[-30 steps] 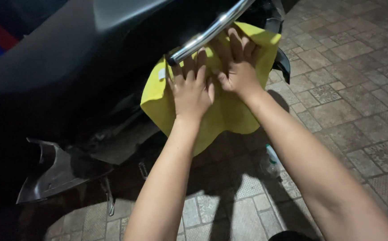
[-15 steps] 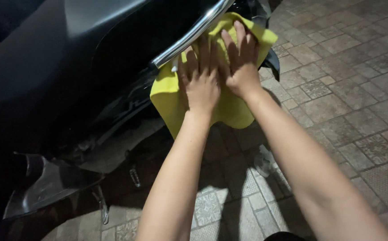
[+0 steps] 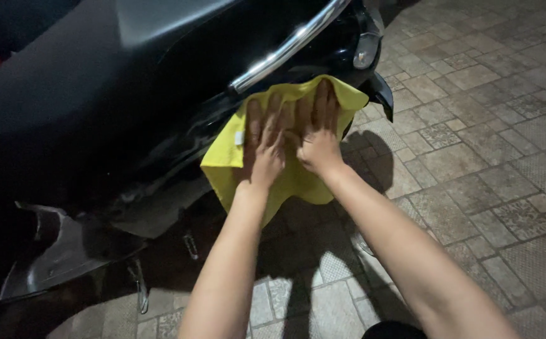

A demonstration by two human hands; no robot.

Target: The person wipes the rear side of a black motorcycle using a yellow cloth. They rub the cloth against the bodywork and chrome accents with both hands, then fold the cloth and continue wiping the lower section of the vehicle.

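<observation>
Both hands (image 3: 289, 147) flat on yellow cloth (image 3: 229, 163), probably overlapping.

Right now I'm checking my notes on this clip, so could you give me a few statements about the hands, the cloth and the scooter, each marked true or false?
1. Both hands press flat on a yellow cloth. True: the left hand and the right hand lie side by side on it.
2. The cloth lies spread on the paved floor. False: it is held against the black scooter body, below the chrome grab rail.
3. The right hand grips the chrome grab rail. False: it rests open on the cloth, under the rail.
4. The ground is paved with patterned tiles. True.
5. The fingers of both hands are spread out. True.
</observation>
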